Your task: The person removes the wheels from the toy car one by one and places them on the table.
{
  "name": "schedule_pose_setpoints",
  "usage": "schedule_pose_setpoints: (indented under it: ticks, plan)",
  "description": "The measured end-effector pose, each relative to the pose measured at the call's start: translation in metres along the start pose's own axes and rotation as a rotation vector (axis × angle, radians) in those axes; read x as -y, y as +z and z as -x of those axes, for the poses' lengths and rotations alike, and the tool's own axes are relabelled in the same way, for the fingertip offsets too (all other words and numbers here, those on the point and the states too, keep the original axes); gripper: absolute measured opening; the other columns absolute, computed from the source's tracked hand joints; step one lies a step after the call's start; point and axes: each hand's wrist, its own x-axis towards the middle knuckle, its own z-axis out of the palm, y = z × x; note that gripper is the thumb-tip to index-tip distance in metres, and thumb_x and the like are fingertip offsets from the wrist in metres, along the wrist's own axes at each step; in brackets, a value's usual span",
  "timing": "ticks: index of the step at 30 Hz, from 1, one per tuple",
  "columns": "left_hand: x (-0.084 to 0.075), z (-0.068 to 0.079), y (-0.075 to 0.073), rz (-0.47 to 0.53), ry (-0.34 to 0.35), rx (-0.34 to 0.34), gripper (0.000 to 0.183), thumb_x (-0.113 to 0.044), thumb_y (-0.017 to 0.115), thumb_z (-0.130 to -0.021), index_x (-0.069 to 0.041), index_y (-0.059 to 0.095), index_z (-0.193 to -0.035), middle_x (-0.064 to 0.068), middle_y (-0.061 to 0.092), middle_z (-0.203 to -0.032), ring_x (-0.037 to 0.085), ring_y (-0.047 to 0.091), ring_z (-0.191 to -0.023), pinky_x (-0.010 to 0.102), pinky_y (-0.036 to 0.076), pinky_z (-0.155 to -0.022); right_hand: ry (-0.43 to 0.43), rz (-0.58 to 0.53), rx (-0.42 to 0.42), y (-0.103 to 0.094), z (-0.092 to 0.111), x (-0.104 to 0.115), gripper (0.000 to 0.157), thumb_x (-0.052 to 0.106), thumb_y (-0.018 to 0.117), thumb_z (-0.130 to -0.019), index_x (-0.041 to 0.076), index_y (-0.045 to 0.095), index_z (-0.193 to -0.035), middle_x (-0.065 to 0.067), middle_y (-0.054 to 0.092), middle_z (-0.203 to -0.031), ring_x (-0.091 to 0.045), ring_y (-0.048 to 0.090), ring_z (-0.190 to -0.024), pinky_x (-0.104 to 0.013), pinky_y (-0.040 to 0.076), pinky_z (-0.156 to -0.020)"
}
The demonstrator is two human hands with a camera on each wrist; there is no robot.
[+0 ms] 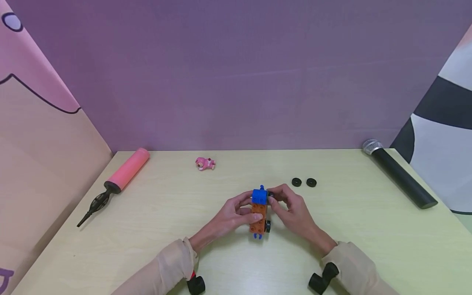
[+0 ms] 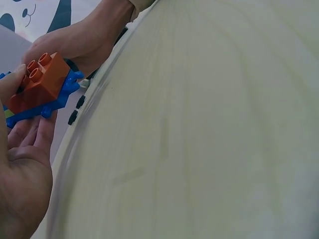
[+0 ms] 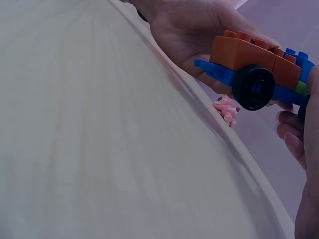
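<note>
A toy car [image 1: 259, 213] of orange and blue building blocks on a blue base is held over the table. My left hand [image 1: 233, 215] grips it from the left, thumb across the orange studs and fingers beneath. At the car's far right corner, my right hand [image 1: 293, 211] pinches a black wheel [image 1: 271, 194] against its side, mostly covered by the fingers. Another black wheel [image 3: 254, 87] sits on the same side, nearer the blue hooked end. Blue pegs [image 2: 46, 110] show bare on the car's left side in the left wrist view.
Two loose black wheels [image 1: 304, 182] lie beyond my right hand. A small pink bear figure [image 1: 205, 164] lies near the table's back edge. To the left is a pink balloon pump [image 1: 127, 172]; at the right, a black microphone [image 1: 402, 176]. A purple panel [image 1: 236, 82] rises behind.
</note>
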Motion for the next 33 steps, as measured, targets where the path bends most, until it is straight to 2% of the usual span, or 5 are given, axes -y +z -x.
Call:
schedule_pose_setpoints:
  ticks: [6,14,22,26,33]
  plan:
    - [0.0,0.0,0.001,0.004,0.012,-0.013,0.072,-0.029,0.07,-0.101,-0.002,0.035,-0.158,0.02,0.056,-0.145,0.033,0.064,-0.123,0.042,0.053,-0.1,0.027,-0.064,-0.007,0.0,0.001,-0.003,0.026,-0.016,0.054,-0.098,-0.008,0.059,-0.122,-0.022,0.07,-0.116,-0.01,0.068,-0.1,-0.022,0.054,-0.089]
    - [0.002,0.0,0.0,-0.001,0.019,-0.057,0.071,-0.029,0.071,-0.099,-0.004,0.038,-0.157,0.019,0.057,-0.142,0.035,0.065,-0.121,0.043,0.053,-0.1,0.039,-0.007,-0.061,-0.002,0.001,-0.005,0.027,-0.012,0.06,-0.097,-0.007,0.059,-0.123,-0.011,0.074,-0.103,-0.016,0.071,-0.094,-0.021,0.052,-0.089]
    - [0.0,0.001,0.001,-0.007,-0.011,-0.101,0.069,-0.023,0.07,-0.1,-0.005,0.038,-0.158,0.018,0.058,-0.141,0.036,0.064,-0.122,0.045,0.053,-0.101,0.051,0.085,-0.126,-0.006,0.001,-0.005,0.03,-0.011,0.067,-0.093,-0.003,0.063,-0.122,-0.005,0.071,-0.094,-0.018,0.066,-0.08,-0.023,0.05,-0.072]
    - [0.0,0.001,0.0,-0.002,0.002,-0.102,0.068,-0.022,0.07,-0.1,-0.005,0.038,-0.157,0.019,0.058,-0.141,0.036,0.064,-0.122,0.045,0.053,-0.101,0.023,0.139,-0.146,-0.007,0.002,-0.008,0.037,-0.014,0.073,-0.086,-0.005,0.063,-0.12,-0.004,0.066,-0.088,-0.012,0.059,-0.079,-0.022,0.048,-0.071]
    - [0.002,0.0,-0.001,-0.002,0.017,-0.107,0.068,-0.02,0.07,-0.1,-0.004,0.038,-0.157,0.02,0.058,-0.14,0.037,0.065,-0.121,0.045,0.053,-0.101,-0.078,0.215,-0.17,-0.013,0.003,-0.01,0.046,-0.017,0.081,-0.074,-0.006,0.067,-0.116,-0.003,0.061,-0.084,-0.021,0.057,-0.08,-0.021,0.047,-0.074]
